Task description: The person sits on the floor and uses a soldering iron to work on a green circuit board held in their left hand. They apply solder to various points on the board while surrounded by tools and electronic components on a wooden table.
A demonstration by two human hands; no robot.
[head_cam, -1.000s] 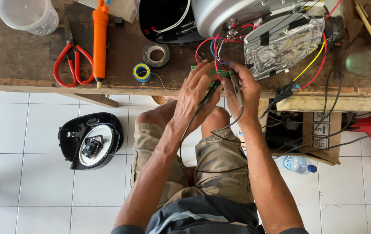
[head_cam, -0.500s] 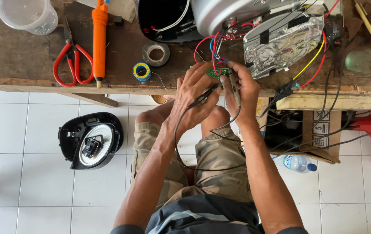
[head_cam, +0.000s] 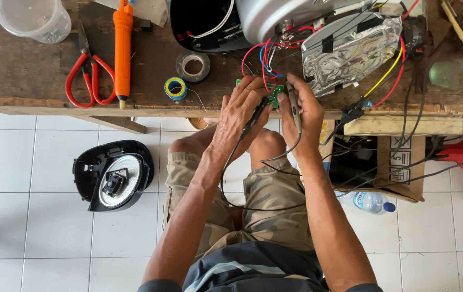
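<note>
Wooden workbench [head_cam: 36, 70]: both hands [head_cam: 242, 116] [head_cam: 301, 111] apparently press probes onto green board [head_cam: 274, 89]

On the desk [head_cam: 25, 70], far left, a clear plastic tub [head_cam: 28, 19] stands beyond red-handled scissors [head_cam: 88, 73] and an orange tool [head_cam: 123, 46], with two tape rolls [head_cam: 192, 66] to their right. On the white floor tiles [head_cam: 25, 227], a black round lid [head_cam: 113, 174] lies left, and a water bottle [head_cam: 369, 201] lies right beside a cardboard box [head_cam: 399, 162].

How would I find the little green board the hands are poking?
Look at the wooden bench, then its front edge under the silver appliance. Between the left hand and right hand sits the small green circuit board, the only green thing with coloured wires attached.
</note>
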